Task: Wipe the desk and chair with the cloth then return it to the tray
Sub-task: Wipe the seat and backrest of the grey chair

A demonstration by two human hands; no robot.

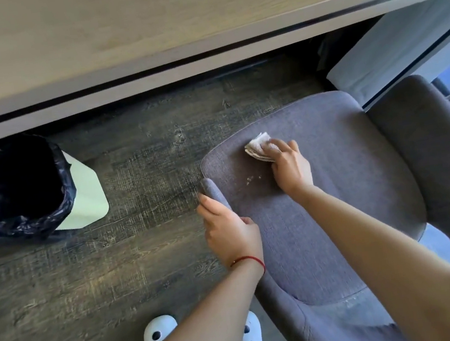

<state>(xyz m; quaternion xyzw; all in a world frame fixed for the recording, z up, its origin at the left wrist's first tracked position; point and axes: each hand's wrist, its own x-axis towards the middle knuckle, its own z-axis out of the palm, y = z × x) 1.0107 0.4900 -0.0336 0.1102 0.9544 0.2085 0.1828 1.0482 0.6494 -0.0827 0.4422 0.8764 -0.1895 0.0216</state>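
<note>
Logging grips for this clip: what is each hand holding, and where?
Right hand presses the folded cloth on the seat, fingers over its near end. Left hand grips the chair by its arm.

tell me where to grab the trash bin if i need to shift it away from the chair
Take the trash bin by its open top rim, coming straight down from above. The black liner bag is folded over that rim, so pinch rim and bag together. The white sides look smooth and tapered, a poorer grip.

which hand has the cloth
The right hand, pressing the cloth onto the chair seat. The left hand, with the red string, grips the seat's edge.
</note>
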